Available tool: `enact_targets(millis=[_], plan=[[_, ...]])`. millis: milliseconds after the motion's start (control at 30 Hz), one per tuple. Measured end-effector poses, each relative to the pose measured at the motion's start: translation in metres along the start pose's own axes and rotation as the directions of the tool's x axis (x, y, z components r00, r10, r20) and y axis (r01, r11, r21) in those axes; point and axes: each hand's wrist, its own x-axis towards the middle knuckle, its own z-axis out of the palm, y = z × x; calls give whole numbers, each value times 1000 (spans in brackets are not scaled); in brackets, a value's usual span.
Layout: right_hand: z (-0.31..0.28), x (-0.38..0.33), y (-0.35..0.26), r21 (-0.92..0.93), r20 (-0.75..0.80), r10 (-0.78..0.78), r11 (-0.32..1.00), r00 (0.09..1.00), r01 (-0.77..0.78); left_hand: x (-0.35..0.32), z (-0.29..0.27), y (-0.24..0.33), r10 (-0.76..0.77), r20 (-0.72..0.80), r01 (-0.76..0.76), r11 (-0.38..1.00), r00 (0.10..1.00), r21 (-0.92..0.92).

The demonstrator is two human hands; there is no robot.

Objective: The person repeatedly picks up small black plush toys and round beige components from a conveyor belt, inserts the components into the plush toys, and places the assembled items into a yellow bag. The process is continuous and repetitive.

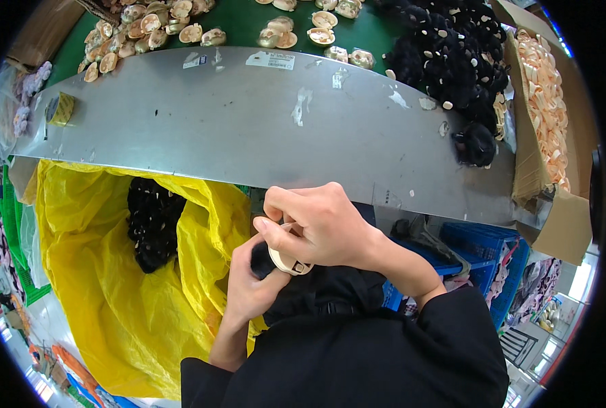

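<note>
Close to my body, in front of the table edge, my two hands meet over one small piece of work. My left hand (pixel 248 285) is closed around a black plush piece (pixel 260 260), mostly hidden by the fingers. Bent over it from the right, my right hand (pixel 323 221) pinches a rounded beige plastic part (pixel 291 263) with a small dark mark on it. The beige part lies against the black plush; the fingers hide how the two join.
A metal table (pixel 235 115) curves ahead, with a tape roll (pixel 59 109) at its left. Beige plastic shells (pixel 150 24) and black plush pieces (pixel 445 51) lie beyond. At right stands a carton (pixel 578 129) of beige parts; at left hangs a yellow bag (pixel 78 272) holding black pieces.
</note>
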Motion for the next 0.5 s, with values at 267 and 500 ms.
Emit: enact_targets(millis=[267,500], plan=[[11,-5,10,-158,-129,-198,971,972,177,1,2,-1,71,-75,-55,980,995,191],[13,-1,-6,126,-320,-163,969,933,213,3,19,-13,487,-314,-363,852,815,378]])
